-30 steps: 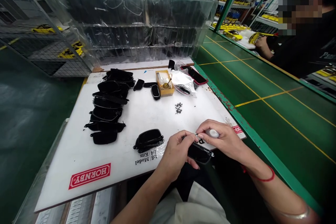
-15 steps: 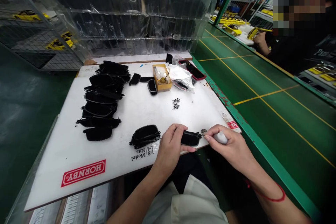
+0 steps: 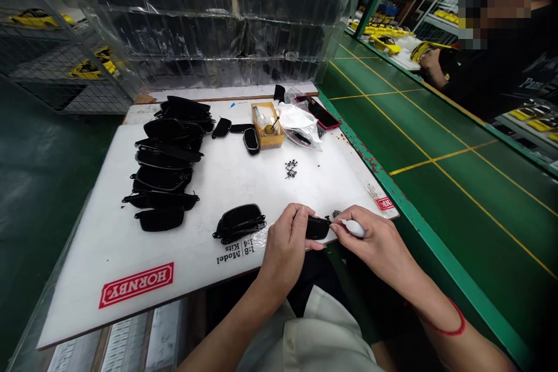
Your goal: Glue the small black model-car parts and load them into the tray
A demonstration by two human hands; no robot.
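A small black plastic part [image 3: 317, 227] is being pinched in the grip of the left hand [image 3: 285, 250], thumb below and fingers curled over its top, just above the near edge of the white table [image 3: 244, 186]. A white-handled tool [image 3: 354, 228] is being held in the closed grip of the right hand [image 3: 379, 241], its tip being pointed at the right end of the black part, close to it or touching; which cannot be told. A red cord [image 3: 449, 325] is being worn on the right wrist.

Just left of the left hand, a larger black shell part [image 3: 239, 222] is being left lying on the table, over a bit of clear film and some printed lettering. A stack of similar black shells [image 3: 168, 163] is being kept at the left of the table. A little heap of dark screws [image 3: 290, 168] is lying near the middle. At the far side, a small yellow box [image 3: 267, 124] is being flanked by a crumpled plastic bag [image 3: 300, 123] and a phone in a red case [image 3: 320, 113]. Clear plastic trays [image 3: 209, 23] are being stored in a pile behind the table. Across the green conveyor [image 3: 436, 145], to the right, another person's hand [image 3: 429, 64] is being rested by yellow parts.
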